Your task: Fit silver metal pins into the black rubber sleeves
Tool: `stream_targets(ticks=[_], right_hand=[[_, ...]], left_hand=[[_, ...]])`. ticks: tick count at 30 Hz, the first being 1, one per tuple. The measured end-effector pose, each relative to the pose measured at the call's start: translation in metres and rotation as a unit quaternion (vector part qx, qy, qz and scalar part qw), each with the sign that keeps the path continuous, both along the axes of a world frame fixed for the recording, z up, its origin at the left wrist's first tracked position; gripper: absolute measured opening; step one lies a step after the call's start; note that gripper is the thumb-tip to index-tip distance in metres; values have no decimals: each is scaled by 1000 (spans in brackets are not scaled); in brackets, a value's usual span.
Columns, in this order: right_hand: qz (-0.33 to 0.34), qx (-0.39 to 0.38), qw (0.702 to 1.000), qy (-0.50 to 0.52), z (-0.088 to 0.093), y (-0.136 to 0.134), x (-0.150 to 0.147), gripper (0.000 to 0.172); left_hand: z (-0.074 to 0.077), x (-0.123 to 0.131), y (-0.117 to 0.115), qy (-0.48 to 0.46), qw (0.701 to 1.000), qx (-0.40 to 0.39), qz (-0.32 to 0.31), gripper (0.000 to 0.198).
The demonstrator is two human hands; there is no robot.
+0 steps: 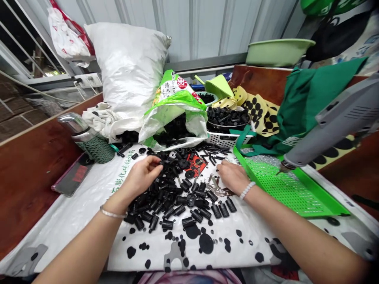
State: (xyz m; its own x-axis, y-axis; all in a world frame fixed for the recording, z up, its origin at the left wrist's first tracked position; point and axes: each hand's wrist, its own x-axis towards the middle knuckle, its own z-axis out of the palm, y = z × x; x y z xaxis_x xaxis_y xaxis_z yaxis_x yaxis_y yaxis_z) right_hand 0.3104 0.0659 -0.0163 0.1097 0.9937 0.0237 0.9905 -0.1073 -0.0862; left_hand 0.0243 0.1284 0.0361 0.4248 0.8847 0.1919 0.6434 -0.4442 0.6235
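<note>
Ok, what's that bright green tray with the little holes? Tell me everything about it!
The green tray looks like plastic: a flat rectangle with a low rim and rows of tiny holes. Its far end looks silvery-grey. It lies flat on the spotted cloth, right of the right hand. A grey tool points at its far part, and green fabric overlaps its far corner.
</note>
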Motion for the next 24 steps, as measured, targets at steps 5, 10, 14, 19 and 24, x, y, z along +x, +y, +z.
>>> stream_targets(ticks=[5, 10, 14, 19, 24], right_hand=[[24, 58, 993, 98, 13, -1, -16, 21], [110, 102, 958, 244, 34, -28, -64, 25], [143, 125, 841, 507, 45, -51, -99, 20], [186, 208, 840, 465, 48, -61, -111, 14], [189, 226, 834, 467, 43, -61, -111, 12]], left_hand=[[-21, -15, -56, -182, 972, -149, -8, 27], [-27, -2, -76, -245, 947, -203, -38, 23], [-27, 5, -83, -247, 945, -204, -66, 23], [-24, 3, -89, -239, 951, -181, -75, 23], [-22, 0, -90, -274, 939, -193, -70, 33]])
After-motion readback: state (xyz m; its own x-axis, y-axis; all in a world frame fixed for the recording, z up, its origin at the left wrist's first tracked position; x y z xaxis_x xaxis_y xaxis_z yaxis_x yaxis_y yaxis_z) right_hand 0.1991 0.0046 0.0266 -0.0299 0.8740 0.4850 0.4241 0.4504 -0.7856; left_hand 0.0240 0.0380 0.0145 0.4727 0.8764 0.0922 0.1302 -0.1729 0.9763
